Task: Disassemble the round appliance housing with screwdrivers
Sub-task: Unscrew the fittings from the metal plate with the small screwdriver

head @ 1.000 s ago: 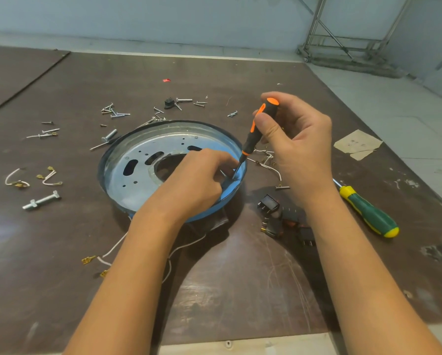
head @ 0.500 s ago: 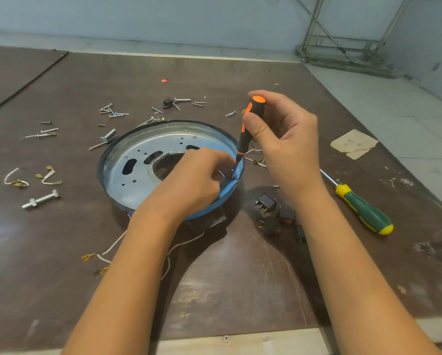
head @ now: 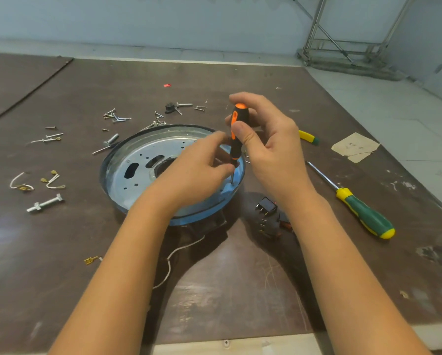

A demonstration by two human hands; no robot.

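The round metal housing (head: 137, 175), silver inside with a blue rim, lies open side up on the brown table. My right hand (head: 273, 149) grips the handle of an orange and black screwdriver (head: 236, 119), which stands almost upright with its tip down on the housing's right inner edge. My left hand (head: 194, 172) reaches over the housing, and its thumb and fingertips pinch the lower end of the screwdriver just above the shaft. The spot under the tip is partly hidden by my left hand.
A green and yellow screwdriver (head: 363, 213) lies to the right; another yellow-green tool (head: 308, 137) shows behind my right hand. Black switches (head: 266, 206) sit by the housing. Loose screws (head: 117, 116), a bolt (head: 45, 203), wire pieces (head: 22, 184) and a paper scrap (head: 354, 147) are scattered about.
The orange screwdriver has swung from a lean to nearly upright. My left hand's fingers have risen from the housing rim to the screwdriver's lower end.
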